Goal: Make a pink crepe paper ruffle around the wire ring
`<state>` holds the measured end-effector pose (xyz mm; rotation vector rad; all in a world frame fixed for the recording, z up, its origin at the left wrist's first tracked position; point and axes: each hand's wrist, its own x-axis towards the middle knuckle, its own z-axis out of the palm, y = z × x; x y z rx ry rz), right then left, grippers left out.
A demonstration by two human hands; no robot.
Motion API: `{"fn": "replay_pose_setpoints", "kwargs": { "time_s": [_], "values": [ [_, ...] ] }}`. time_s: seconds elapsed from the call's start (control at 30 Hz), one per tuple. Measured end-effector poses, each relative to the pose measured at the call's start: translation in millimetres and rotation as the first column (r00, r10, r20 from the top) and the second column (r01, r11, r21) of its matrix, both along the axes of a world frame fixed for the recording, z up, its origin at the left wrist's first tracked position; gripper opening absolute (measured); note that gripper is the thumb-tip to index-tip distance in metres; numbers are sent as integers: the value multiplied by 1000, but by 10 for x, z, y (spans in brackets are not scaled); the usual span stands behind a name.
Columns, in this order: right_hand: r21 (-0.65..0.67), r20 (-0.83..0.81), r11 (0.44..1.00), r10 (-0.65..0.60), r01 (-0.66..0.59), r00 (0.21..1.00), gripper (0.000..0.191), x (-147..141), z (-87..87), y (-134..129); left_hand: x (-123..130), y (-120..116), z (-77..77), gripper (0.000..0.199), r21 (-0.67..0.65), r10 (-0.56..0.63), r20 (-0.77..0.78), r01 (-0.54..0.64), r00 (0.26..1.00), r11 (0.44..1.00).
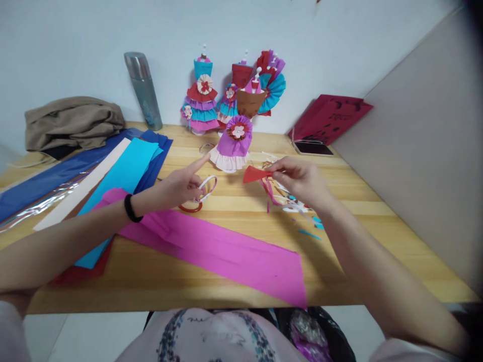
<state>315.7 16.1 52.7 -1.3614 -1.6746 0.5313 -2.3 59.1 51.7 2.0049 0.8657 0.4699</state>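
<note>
The right hand (pixel 294 176) pinches shut on the narrow end of a red, fan-shaped paper piece (pixel 253 175), mid-table (pixel 339 261), well in from the near edge. The left hand (pixel 184 185), half-curled, points its index finger at a purple-and-pink paper dress (pixel 236 143); whether it grips the white ring (pixel 213 186) I cannot tell. Moving the red piece calls for a light pinch.

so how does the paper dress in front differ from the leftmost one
The front dress has a brown top; the leftmost dress has a turquoise one. The front dress is purple above one pale ruffle, while the leftmost dress stacks red, purple, blue and pink ruffles. Both carry flower decorations.
</note>
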Motion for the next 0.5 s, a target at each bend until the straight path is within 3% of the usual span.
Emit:
{"fn": "replay_pose_setpoints", "kwargs": {
  "time_s": [0.1, 0.17, 0.27, 0.37, 0.43, 0.5],
  "values": [
    [-27, 169, 992, 123, -120, 978, 10, -69, -92, -75, -79, 89, 131, 90, 68, 40, -27, -39, 999, 997],
    [-51, 266, 980, 199, -192, 943, 13, -114, -124, -117, -118, 135, 216, 84, 226, 104, -106, -78, 989, 971],
    [-100, 322, 955, 297, -280, 899, 15, -197, -150, -148, -160, 241, 246, 66, 543, 271, -340, -47, 901, 838],
    [-77, 296, 939, 342, -335, 892, 15, -343, -152, -126, -192, 424, 113, 53, 705, 365, -544, 174, 756, 688],
    [-7, 272, 943, 322, -333, 907, 18, -486, -126, -74, -209, 568, -33, 55, 689, 369, -627, 268, 686, 673],
    [89, 250, 954, 256, -285, 934, 22, -661, -78, 17, -217, 698, -179, 57, 665, 333, -636, 276, 696, 693]
  ]
}}
